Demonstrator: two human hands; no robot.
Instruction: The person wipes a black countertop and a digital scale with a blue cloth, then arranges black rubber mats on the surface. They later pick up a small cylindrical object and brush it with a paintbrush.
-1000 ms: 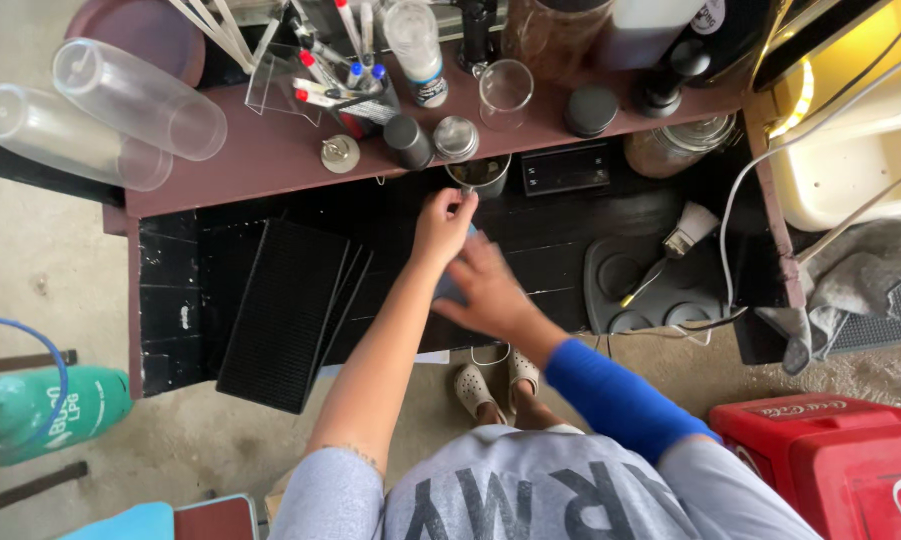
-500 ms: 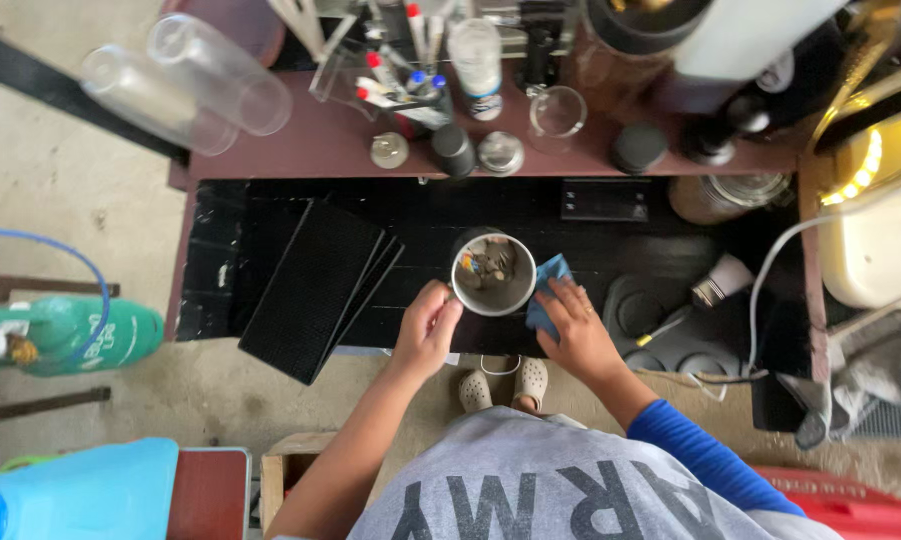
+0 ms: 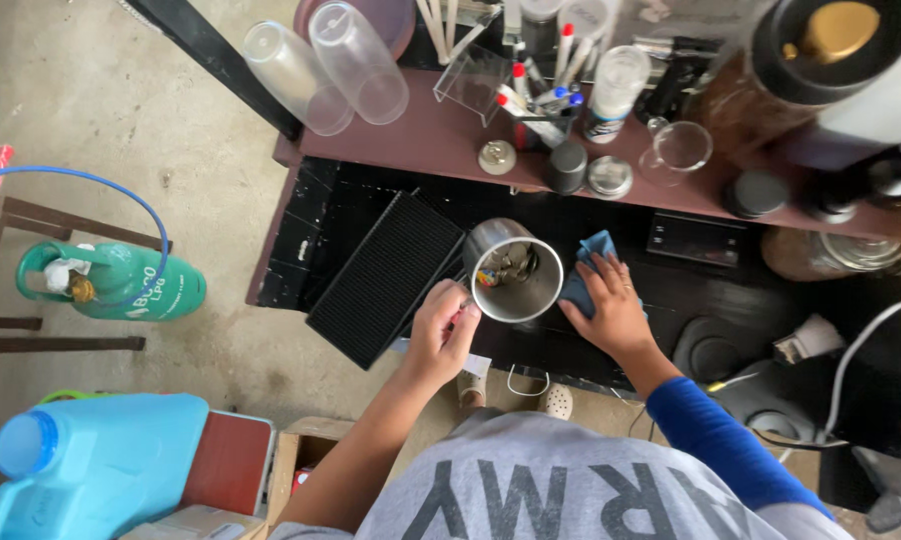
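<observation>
My left hand (image 3: pixel 442 330) grips the handle side of a shiny steel cup (image 3: pixel 513 270), holding it over the black counter (image 3: pixel 350 200). Small metal pieces lie inside the cup. Pressed flat on a blue cloth (image 3: pixel 587 262) just right of the cup is my right hand (image 3: pixel 610 312), with the cloth partly hidden under its fingers. A blue sleeve covers my right forearm.
A ridged black mat (image 3: pixel 382 278) lies left of the cup. The brown shelf (image 3: pixel 430 130) behind holds clear plastic cups (image 3: pixel 325 65), pens, a bottle, a small glass (image 3: pixel 682 148) and dark lids. A green gas cylinder (image 3: pixel 115 285) and blue jug (image 3: pixel 90 460) stand on the floor.
My left hand came down from the shelf edge and took the steel cup. My right hand picked up the blue cloth and moved right of the cup. The view shifted left.
</observation>
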